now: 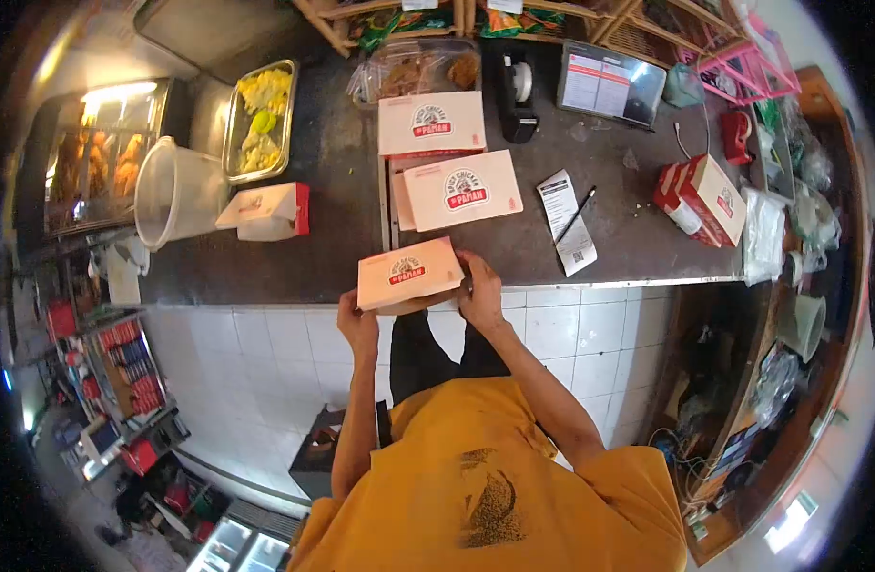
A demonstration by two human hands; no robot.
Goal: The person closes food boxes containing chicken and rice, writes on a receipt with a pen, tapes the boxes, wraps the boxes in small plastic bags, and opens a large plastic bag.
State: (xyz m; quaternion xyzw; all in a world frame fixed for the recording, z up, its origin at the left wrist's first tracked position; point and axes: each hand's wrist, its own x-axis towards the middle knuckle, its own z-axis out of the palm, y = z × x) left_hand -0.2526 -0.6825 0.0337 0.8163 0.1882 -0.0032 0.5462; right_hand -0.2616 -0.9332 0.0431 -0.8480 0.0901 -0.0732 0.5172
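A closed peach-coloured box [411,274] with a red and black chicken logo is held between my two hands at the front edge of the counter. My left hand [359,324] grips its left front corner. On the right side, my right hand [481,291] has its fingers wrapped round the box's edge. Just beyond it on the counter lies a similar box [464,191], and behind that another box [431,125] with the same logo. Both rest on further boxes underneath. A receipt [563,214] with a black pen [577,214] on it lies to the right.
On the dark counter [342,248] stand a metal tray [287,119] of yellow-green food, a clear tub [180,191], a small box [266,212], a tape dispenser [519,110], a tablet [611,84] and red-and-white boxes [702,200]. Wooden racks line the back.
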